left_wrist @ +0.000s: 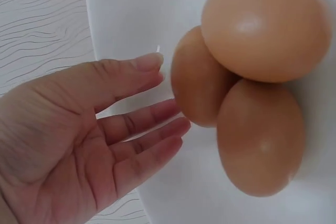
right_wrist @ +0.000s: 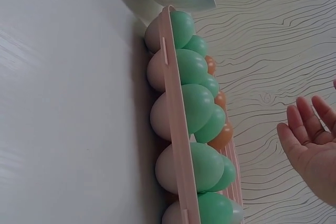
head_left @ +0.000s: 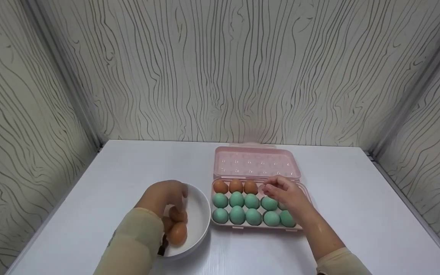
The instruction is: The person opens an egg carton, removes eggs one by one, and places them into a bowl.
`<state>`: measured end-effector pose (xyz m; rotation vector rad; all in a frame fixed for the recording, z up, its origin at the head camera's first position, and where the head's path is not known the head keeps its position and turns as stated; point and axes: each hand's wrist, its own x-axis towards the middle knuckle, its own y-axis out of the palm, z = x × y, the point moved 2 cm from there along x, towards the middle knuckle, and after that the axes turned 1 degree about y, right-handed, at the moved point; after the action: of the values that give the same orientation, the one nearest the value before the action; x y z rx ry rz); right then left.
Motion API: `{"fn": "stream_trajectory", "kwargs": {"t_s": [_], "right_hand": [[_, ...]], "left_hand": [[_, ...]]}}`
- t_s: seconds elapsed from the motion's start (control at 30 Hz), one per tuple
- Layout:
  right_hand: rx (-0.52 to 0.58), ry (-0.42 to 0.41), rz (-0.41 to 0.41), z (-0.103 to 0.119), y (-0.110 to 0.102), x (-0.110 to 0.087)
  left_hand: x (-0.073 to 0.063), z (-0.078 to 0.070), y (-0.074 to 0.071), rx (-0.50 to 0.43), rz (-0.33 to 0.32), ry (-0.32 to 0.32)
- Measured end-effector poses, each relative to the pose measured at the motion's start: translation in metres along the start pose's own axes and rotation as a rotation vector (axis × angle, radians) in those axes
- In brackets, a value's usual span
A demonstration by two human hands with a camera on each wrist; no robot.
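Note:
My left hand (head_left: pixel 172 193) reaches down into a white bowl (head_left: pixel 198 221) holding three brown eggs (head_left: pixel 177 233). In the left wrist view the thumb and fingers are spread apart with nothing between them, fingertips right beside the nearest brown egg (left_wrist: pixel 197 80). Over the back right of a pink egg carton (head_left: pixel 256 226) hovers my right hand (head_left: pixel 287 194), its fingers loosely extended and holding nothing. Two front rows carry green eggs (head_left: pixel 237 215), with a pale egg partly hidden under the right hand. Three brown eggs (head_left: pixel 236 186) sit at the left of the back row.
The carton's pink lid (head_left: pixel 256 162) lies folded back behind it, dimpled inside. All of this stands on a white table (head_left: pixel 357 214), walled at the back and sides by wood-grain patterned panels (head_left: pixel 220 68). The bowl stands just left of the carton.

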<state>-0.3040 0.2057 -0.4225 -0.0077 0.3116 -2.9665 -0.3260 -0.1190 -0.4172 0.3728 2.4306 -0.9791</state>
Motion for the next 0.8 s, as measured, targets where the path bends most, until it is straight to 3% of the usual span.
{"fn": "stream_trajectory", "kwargs": {"t_s": [0.1, 0.2, 0.4, 0.63, 0.8], "right_hand": [[-0.016, 0.002, -0.002, 0.000, -0.001, 0.001], [-0.015, 0.010, -0.012, 0.000, -0.002, 0.003], [-0.014, 0.037, -0.052, 0.000, -0.003, 0.006], [-0.043, 0.064, -0.072, 0.000, -0.006, 0.008], [-0.057, 0.070, -0.073, 0.000, -0.008, 0.011]], "left_hand": [[0.009, -0.009, -0.006, 0.382, -0.008, 0.198], [0.013, -0.016, -0.010, 0.441, -0.008, 0.291], [0.010, -0.027, -0.014, 0.330, -0.087, 0.367], [0.005, -0.041, -0.006, 0.186, -0.163, 0.442], [0.002, -0.047, -0.001, 0.021, -0.232, 0.425]]}}
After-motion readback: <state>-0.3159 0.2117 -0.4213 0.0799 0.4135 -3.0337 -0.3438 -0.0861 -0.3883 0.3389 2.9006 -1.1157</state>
